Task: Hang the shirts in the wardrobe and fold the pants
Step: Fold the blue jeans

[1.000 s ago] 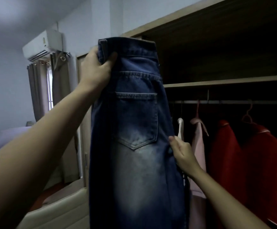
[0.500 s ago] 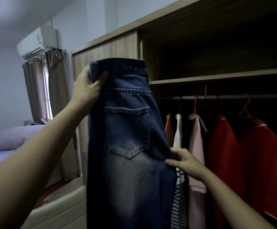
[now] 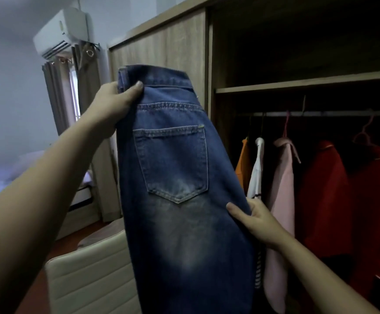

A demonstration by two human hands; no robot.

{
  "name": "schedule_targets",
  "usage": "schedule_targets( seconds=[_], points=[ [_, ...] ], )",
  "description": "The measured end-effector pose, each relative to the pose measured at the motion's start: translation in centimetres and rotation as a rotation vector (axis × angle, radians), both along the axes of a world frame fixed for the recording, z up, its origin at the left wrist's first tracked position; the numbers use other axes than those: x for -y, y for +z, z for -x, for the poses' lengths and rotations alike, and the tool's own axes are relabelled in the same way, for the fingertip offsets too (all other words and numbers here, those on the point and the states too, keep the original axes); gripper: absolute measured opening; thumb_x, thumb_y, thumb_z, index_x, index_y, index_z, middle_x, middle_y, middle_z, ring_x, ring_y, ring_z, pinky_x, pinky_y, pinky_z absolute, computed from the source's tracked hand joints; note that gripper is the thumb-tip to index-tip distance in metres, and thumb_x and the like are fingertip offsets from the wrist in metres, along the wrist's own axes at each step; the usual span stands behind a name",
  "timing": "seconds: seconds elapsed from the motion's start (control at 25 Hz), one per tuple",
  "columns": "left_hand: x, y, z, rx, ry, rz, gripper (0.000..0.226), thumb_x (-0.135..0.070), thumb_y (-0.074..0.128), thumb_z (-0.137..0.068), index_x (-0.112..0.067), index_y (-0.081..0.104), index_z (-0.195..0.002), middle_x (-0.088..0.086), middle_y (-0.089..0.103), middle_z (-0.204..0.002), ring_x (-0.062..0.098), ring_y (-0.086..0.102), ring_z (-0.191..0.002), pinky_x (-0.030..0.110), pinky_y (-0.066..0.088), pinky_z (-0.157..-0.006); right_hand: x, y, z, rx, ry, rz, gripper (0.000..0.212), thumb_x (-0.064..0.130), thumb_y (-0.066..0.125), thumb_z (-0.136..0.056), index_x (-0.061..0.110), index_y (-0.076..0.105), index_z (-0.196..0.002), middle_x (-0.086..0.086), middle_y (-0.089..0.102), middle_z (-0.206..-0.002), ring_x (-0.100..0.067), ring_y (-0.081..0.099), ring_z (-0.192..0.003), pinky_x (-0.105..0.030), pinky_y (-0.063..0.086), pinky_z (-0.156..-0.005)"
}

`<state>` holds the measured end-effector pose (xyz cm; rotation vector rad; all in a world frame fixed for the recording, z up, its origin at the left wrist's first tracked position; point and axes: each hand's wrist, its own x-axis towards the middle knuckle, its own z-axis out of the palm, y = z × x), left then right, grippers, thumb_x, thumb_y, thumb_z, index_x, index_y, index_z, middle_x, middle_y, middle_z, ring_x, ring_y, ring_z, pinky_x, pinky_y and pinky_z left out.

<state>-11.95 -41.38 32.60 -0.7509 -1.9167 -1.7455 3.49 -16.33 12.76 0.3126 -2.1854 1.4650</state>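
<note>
A pair of blue jeans (image 3: pixel 180 200) hangs lengthwise at frame centre, back pocket facing the camera. The left hand (image 3: pixel 114 105) clamps the waistband corner, thumb on front. The right hand (image 3: pixel 255 219) pinches the jeans' right edge, lower down. Behind, at right, shirts (image 3: pixel 325 196) hang in the open wardrobe (image 3: pixel 166 48).

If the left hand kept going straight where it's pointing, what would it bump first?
Probably the wardrobe's wooden door behind the jeans that the left hand grips, though depth is hard to judge.

Jeans (image 3: pixel 180 200) before wardrobe (image 3: pixel 161 48); shirts (image 3: pixel 320 196) hang right; chair (image 3: pixel 89 279) below-left
</note>
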Motion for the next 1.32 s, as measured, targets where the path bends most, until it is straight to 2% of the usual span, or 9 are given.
schedule_targets(
  seconds=[0.08,0.2,0.36,0.48,0.56,0.68,0.84,1.12,1.32],
  points=[
    [1.0,0.5,0.1,0.309,-0.185,0.034,0.022,-0.035,0.060,-0.089,-0.014,0.063,-0.085,-0.003,0.071,-0.063,0.008,0.067,-0.057,0.020,0.055,-0.055,1.1,0.5,-0.7,0.000,0.064,0.009,0.036,0.040,0.061,-0.085,0.005,0.069,-0.089,-0.005,0.074,-0.087,-0.014,0.069,-0.083,-0.028,0.054,-0.072],
    [2.3,-1.7,1.4,0.537,-0.654,-0.188,0.061,-0.061,0.052,-0.080,-0.013,0.060,-0.118,0.009,0.070,-0.111,0.021,0.066,-0.102,0.037,0.054,-0.088,2.3,1.1,-1.5,-0.052,0.058,0.081,0.027,0.030,0.058,-0.082,0.007,0.069,-0.090,-0.006,0.074,-0.088,-0.016,0.070,-0.084,-0.025,0.055,-0.071],
    [2.3,-15.7,1.6,0.765,-0.472,-0.240,0.113,-0.087,0.062,-0.037,-0.021,0.057,-0.129,0.008,0.057,-0.133,0.028,0.058,-0.116,0.047,0.044,-0.101,1.6,0.0,-1.5,-0.003,-0.001,0.176,0.028,0.033,0.057,-0.080,0.010,0.068,-0.093,-0.005,0.074,-0.089,-0.015,0.070,-0.082,-0.022,0.054,-0.069],
    [1.6,-23.0,-2.4,0.979,-0.722,-0.418,0.065,-0.068,0.057,-0.073,-0.008,0.077,-0.088,0.013,0.073,-0.095,0.025,0.071,-0.084,0.035,0.056,-0.078,1.0,-2.1,-1.2,0.078,-0.073,0.183,0.022,0.027,0.059,-0.083,0.010,0.070,-0.091,-0.010,0.073,-0.087,-0.020,0.069,-0.082,-0.023,0.053,-0.067],
    [2.0,-23.7,-3.6,0.953,-0.812,-0.460,0.035,-0.039,0.081,-0.060,-0.006,0.075,-0.068,0.011,0.072,-0.069,0.022,0.070,-0.063,0.028,0.057,-0.062,0.7,-3.7,-1.1,0.138,-0.105,0.187,0.014,0.019,0.060,-0.085,0.010,0.070,-0.088,-0.010,0.074,-0.086,-0.020,0.068,-0.081,-0.021,0.052,-0.066],
    [2.8,-23.0,-3.3,0.859,-0.736,-0.374,0.051,-0.025,0.094,-0.032,-0.014,0.076,-0.078,0.002,0.072,-0.069,0.014,0.067,-0.061,0.022,0.054,-0.056,0.5,-4.2,-1.4,0.168,-0.090,0.269,0.013,0.014,0.060,-0.086,0.009,0.069,-0.094,-0.007,0.074,-0.090,-0.016,0.069,-0.083,-0.021,0.054,-0.069],
    [1.9,-25.5,-4.7,0.937,-0.499,0.019,0.044,-0.028,0.074,-0.071,-0.005,0.067,-0.107,0.010,0.073,-0.100,0.021,0.071,-0.088,0.027,0.056,-0.068,1.5,-4.9,-2.3,0.153,-0.142,0.261,0.012,0.015,0.062,-0.084,0.014,0.068,-0.095,-0.002,0.074,-0.092,-0.010,0.070,-0.082,-0.018,0.054,-0.070],
    [2.0,-29.8,-8.6,0.703,-0.360,-0.099,0.025,-0.018,0.058,-0.087,0.001,0.068,-0.099,0.019,0.071,-0.093,0.027,0.067,-0.085,0.026,0.054,-0.070,2.7,-10.3,-5.2,0.224,-0.433,0.433,0.014,0.024,0.067,-0.079,0.011,0.069,-0.084,-0.006,0.074,-0.080,-0.023,0.070,-0.079,-0.027,0.054,-0.063],
    [2.3,-28.1,-8.5,0.632,-0.296,-0.217,0.028,-0.033,0.057,-0.081,-0.011,0.075,-0.080,0.008,0.073,-0.079,0.014,0.067,-0.072,0.021,0.053,-0.062,2.8,-7.4,-5.8,0.143,-0.264,0.324,0.026,0.002,0.069,-0.076,0.016,0.064,-0.097,0.016,0.073,-0.085,0.001,0.068,-0.082,-0.011,0.050,-0.067]
  ],
)
